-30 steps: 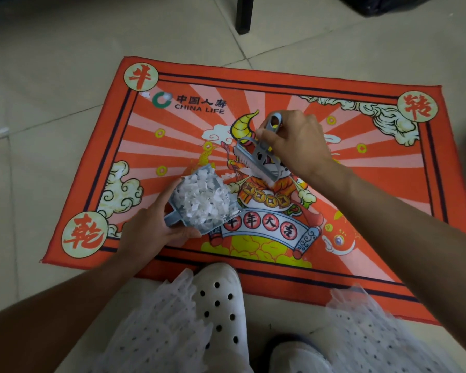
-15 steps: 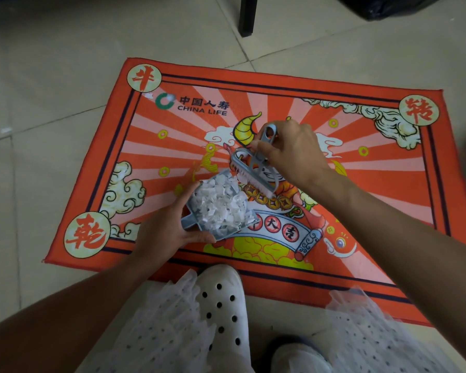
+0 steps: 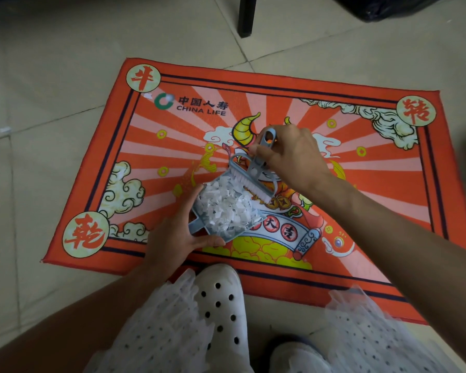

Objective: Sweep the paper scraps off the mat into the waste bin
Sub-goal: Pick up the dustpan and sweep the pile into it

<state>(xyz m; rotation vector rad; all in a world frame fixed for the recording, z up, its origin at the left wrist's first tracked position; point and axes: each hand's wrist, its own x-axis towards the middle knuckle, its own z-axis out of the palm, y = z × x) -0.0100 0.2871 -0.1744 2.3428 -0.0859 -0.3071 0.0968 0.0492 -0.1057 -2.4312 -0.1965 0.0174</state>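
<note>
I see an orange-red mat (image 3: 388,184) with pale pink rays, dark border lines, cream corner discs bearing red characters, white clouds and yellow coins. The scraps (image 3: 226,205) are white, heaped in a pale blue-grey dustpan (image 3: 197,224). The brush (image 3: 256,173) is the same blue-grey with white bristles. My clog (image 3: 221,305) is white with dark holes; the floor (image 3: 51,63) is beige tile.

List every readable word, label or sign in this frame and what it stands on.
"中国人寿": mat, top left.
"CHINA LIFE": under it.
"牛", "转", "乾": mat's corner roundels.
"大", "吉": banner roundels; others hidden by the dustpan.
</note>
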